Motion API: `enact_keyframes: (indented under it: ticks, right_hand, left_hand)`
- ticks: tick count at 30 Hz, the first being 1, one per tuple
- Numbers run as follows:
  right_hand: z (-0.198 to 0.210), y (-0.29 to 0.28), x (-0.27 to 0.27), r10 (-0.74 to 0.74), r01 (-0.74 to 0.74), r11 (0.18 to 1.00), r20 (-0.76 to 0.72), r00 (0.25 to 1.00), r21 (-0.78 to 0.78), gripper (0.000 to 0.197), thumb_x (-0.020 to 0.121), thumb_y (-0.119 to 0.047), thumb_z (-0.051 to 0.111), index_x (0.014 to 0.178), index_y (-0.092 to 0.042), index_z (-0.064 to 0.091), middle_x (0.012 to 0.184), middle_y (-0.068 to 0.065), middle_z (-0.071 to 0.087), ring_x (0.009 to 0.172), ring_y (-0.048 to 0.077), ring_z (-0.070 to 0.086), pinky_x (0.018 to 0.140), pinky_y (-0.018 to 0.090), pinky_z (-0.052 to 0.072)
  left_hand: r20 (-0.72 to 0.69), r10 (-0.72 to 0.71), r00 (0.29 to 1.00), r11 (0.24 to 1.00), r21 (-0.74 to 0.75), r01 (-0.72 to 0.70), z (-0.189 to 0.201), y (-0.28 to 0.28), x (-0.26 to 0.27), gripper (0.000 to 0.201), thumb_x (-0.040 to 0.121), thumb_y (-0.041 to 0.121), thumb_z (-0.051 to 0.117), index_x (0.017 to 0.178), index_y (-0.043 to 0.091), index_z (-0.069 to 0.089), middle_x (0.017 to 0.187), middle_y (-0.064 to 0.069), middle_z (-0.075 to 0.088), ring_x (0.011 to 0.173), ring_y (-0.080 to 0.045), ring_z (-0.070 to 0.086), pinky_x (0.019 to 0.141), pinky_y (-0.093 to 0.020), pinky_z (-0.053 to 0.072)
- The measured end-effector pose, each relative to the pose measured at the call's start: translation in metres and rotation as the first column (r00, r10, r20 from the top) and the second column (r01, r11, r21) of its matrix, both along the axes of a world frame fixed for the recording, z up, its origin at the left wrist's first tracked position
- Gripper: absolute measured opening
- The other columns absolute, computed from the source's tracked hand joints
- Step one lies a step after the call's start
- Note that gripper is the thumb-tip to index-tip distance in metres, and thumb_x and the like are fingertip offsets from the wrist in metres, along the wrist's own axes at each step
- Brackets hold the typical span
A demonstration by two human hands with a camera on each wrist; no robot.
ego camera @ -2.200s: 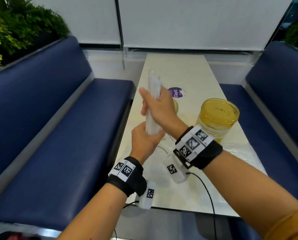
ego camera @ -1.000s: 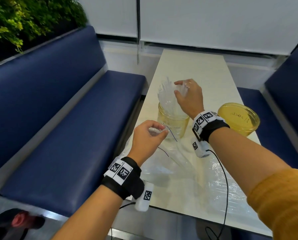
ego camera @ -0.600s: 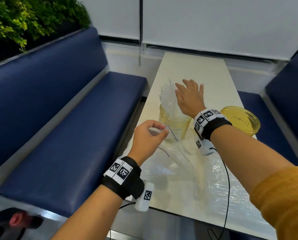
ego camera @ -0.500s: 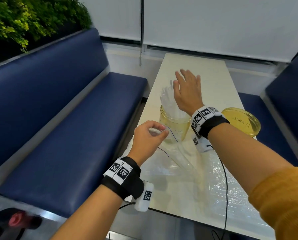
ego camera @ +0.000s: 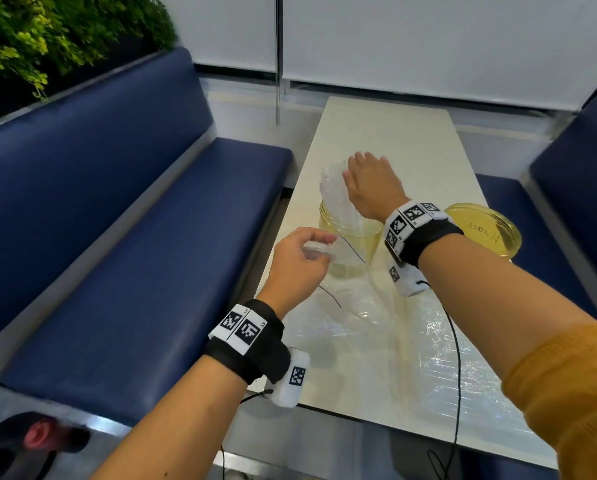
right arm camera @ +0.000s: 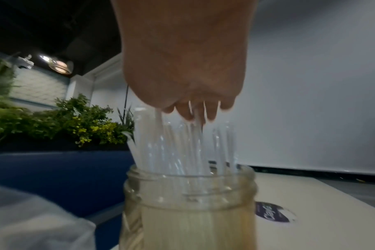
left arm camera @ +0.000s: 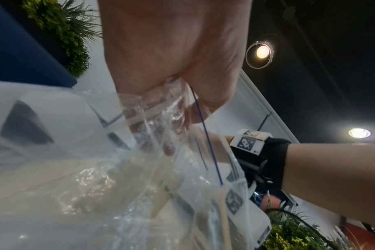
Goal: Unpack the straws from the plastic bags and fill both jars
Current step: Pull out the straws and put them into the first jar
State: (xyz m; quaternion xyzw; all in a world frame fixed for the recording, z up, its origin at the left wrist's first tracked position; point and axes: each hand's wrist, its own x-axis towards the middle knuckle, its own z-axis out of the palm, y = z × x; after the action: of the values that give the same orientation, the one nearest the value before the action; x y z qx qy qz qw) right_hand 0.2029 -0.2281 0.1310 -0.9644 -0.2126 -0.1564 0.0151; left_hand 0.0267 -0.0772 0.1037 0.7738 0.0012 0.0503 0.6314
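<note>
Clear plastic bag (ego camera: 328, 251) is bunched in the left hand (ego camera: 295, 265), whose grip is curled tight around its crumpled end while the rest trails onto the cream surface (ego camera: 387, 126). Just beyond, the right hand (ego camera: 373, 183) rests flat, fingers straight, on clear straws (right arm camera: 182, 143) standing in the near glass jar (right arm camera: 188, 208). To the right stands a second jar (ego camera: 482, 230).

A long cream surface (ego camera: 387, 133) runs between two navy padded benches (ego camera: 123, 216) toward a white wall with roller blinds (ego camera: 428, 43). Green foliage (ego camera: 47, 32) tops the left bench back. Round recessed lamps (left arm camera: 261, 52) glow in a dark ceiling.
</note>
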Motion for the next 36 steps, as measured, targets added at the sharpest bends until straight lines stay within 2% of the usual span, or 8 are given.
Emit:
enact_keyframes:
  ticks: [5, 9, 11, 14, 18, 21, 26, 36]
  right_hand:
    - [0.007, -0.02, -0.026, 0.032, -0.038, 0.932, 0.023, 0.999, 0.36, 0.045, 0.106, -0.033, 0.033, 0.134, -0.008, 0.058, 0.138, 0.011, 0.056, 0.13, 0.027, 0.048, 0.113, 0.041, 0.032]
    - [0.046, -0.018, -0.081, 0.194, -0.157, 0.809, -0.004, 0.981, 0.567, 0.043, 0.1, -0.037, 0.047, 0.076, -0.014, 0.075, 0.07, -0.001, 0.072, 0.063, 0.015, 0.068, 0.067, 0.032, 0.054]
    - [0.053, -0.012, -0.112, 0.331, -0.156, 0.861, -0.299, 0.895, 0.484, 0.042, 0.098, -0.03, 0.054, 0.068, -0.01, 0.075, 0.06, 0.0, 0.071, 0.053, 0.012, 0.068, 0.062, 0.024, 0.055]
    - [0.031, -0.003, -0.141, 0.252, -0.235, 0.965, -0.638, 0.727, 0.113, 0.033, 0.101, -0.025, 0.051, 0.094, -0.005, 0.077, 0.088, 0.007, 0.075, 0.082, 0.021, 0.071, 0.077, 0.029, 0.054]
    - [-0.007, 0.007, -0.155, 0.073, -0.204, 0.968, -0.612, 0.788, -0.148, 0.03, 0.103, -0.025, 0.046, 0.121, -0.008, 0.063, 0.122, 0.015, 0.063, 0.108, 0.032, 0.06, 0.078, 0.032, 0.041]
    - [-0.028, 0.007, -0.152, -0.067, -0.208, 0.905, -0.606, 0.793, -0.371, 0.043, 0.102, -0.039, 0.047, 0.137, -0.014, 0.05, 0.131, 0.014, 0.055, 0.116, 0.032, 0.056, 0.086, 0.038, 0.046]
    - [-0.04, 0.004, -0.144, -0.058, -0.224, 0.922, -0.683, 0.728, -0.317, 0.043, 0.101, -0.033, 0.049, 0.14, -0.016, 0.05, 0.137, 0.011, 0.055, 0.12, 0.032, 0.056, 0.094, 0.038, 0.046]
    - [0.001, 0.0, -0.14, -0.024, -0.219, 0.947, -0.728, 0.685, -0.237, 0.031, 0.101, -0.028, 0.051, 0.125, -0.013, 0.062, 0.119, 0.008, 0.064, 0.098, 0.025, 0.059, 0.079, 0.032, 0.042]
  left_hand:
    - [0.012, -0.071, 0.997, 0.997, -0.008, 0.071, 0.001, -0.002, -0.003, 0.055, 0.079, -0.018, 0.047, 0.118, 0.015, 0.068, 0.127, 0.005, 0.064, 0.102, -0.011, 0.071, 0.048, -0.013, 0.042]
    - [0.017, -0.106, 0.994, 0.994, 0.003, 0.106, 0.002, -0.003, -0.001, 0.064, 0.076, -0.019, 0.045, 0.128, 0.015, 0.063, 0.131, 0.003, 0.062, 0.109, -0.014, 0.068, 0.055, -0.011, 0.047]
    - [0.037, -0.112, 0.993, 0.994, 0.009, 0.112, 0.002, -0.004, 0.001, 0.065, 0.074, -0.019, 0.047, 0.129, 0.012, 0.062, 0.131, 0.0, 0.062, 0.112, -0.015, 0.067, 0.062, -0.011, 0.049]
    - [0.039, -0.126, 0.991, 0.992, -0.013, 0.127, 0.004, -0.007, 0.001, 0.065, 0.073, -0.02, 0.055, 0.13, 0.012, 0.061, 0.132, 0.0, 0.06, 0.113, -0.015, 0.065, 0.067, -0.018, 0.057]
    - [0.044, -0.135, 0.99, 0.991, -0.003, 0.135, 0.001, -0.012, -0.001, 0.065, 0.075, -0.019, 0.057, 0.129, 0.015, 0.063, 0.133, 0.005, 0.059, 0.108, -0.011, 0.068, 0.077, -0.032, 0.061]
    - [0.05, -0.149, 0.988, 0.988, 0.043, 0.147, -0.002, -0.011, -0.002, 0.066, 0.073, -0.021, 0.052, 0.129, 0.013, 0.062, 0.13, 0.004, 0.059, 0.108, -0.014, 0.069, 0.074, -0.02, 0.056]
    - [0.06, -0.148, 0.987, 0.988, 0.061, 0.144, -0.004, -0.011, -0.004, 0.062, 0.077, -0.019, 0.051, 0.128, 0.014, 0.062, 0.131, 0.005, 0.059, 0.107, -0.014, 0.069, 0.061, -0.014, 0.05]
    - [0.091, -0.164, 0.982, 0.965, 0.221, 0.141, -0.018, -0.009, -0.007, 0.066, 0.072, 0.018, 0.089, 0.132, 0.02, 0.06, 0.123, 0.01, 0.063, 0.114, 0.001, 0.06, 0.099, -0.012, 0.047]
